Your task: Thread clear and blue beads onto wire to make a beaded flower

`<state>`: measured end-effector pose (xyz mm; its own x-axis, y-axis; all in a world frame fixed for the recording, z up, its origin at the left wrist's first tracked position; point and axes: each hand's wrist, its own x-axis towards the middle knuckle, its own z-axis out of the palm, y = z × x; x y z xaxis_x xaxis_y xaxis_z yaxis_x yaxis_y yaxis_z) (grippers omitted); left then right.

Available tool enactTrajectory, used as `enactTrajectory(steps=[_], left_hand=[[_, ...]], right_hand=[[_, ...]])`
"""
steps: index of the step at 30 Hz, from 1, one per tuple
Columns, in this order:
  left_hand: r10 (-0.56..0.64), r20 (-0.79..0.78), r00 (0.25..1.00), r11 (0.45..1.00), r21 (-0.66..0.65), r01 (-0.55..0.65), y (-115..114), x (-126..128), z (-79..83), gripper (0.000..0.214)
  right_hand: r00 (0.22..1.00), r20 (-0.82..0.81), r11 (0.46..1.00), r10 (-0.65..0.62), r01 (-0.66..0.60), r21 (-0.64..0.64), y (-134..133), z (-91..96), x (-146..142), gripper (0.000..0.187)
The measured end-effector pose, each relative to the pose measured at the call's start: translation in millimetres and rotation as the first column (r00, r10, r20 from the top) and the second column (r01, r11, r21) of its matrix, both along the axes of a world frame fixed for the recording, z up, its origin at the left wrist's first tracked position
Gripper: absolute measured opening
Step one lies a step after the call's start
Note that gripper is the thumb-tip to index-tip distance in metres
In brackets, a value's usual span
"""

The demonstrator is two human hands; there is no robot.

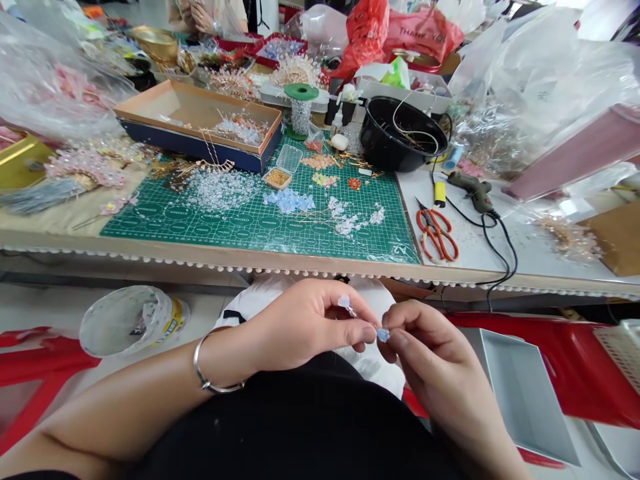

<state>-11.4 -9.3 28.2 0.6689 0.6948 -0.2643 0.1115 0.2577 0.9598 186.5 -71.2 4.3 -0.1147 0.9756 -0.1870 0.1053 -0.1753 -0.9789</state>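
Note:
Both my hands are low over my lap, below the table's front edge. My left hand (305, 327), a silver bangle on its wrist, pinches a small pale blue bead piece on a thin wire (345, 303). My right hand (430, 347) is closed in a pinch on a small blue bead (383, 335), which sits between the fingertips of the two hands. On the green cutting mat (240, 223) above lie heaps of clear beads (220, 188), a pile of pale blue beads (289, 200) and smaller coloured ones.
Orange scissors (438, 233), a glue gun (473, 192) with black cord, a black bowl (403, 141), a green wire spool (301, 107) and a cardboard tray (200, 123) stand on the table. Plastic bags crowd both sides. Another person's hands (197, 15) work at the far edge. Red stools, a grey box (525, 393) and a lined bin (131, 319) sit below.

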Motion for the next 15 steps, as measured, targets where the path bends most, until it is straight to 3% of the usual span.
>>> enactTrajectory(steps=[4,8,15], left_hand=[[0.01,0.088,0.996,0.99,-0.142,0.002,1.2,1.6,-3.6,0.011],[0.044,0.188,0.981,0.97,-0.242,0.003,2.0,3.4,-8.1,0.007],[0.061,0.264,0.963,0.942,-0.334,0.032,1.9,5.8,-12.1,0.008]], right_hand=[[0.966,0.255,0.967,-0.044,-0.023,0.255,-2.3,7.4,-3.2,0.009],[0.945,0.313,0.872,-0.093,-0.074,0.483,-5.0,8.2,-7.5,0.016],[0.952,0.283,0.787,-0.118,-0.085,0.611,-4.7,2.6,-8.9,0.026]])
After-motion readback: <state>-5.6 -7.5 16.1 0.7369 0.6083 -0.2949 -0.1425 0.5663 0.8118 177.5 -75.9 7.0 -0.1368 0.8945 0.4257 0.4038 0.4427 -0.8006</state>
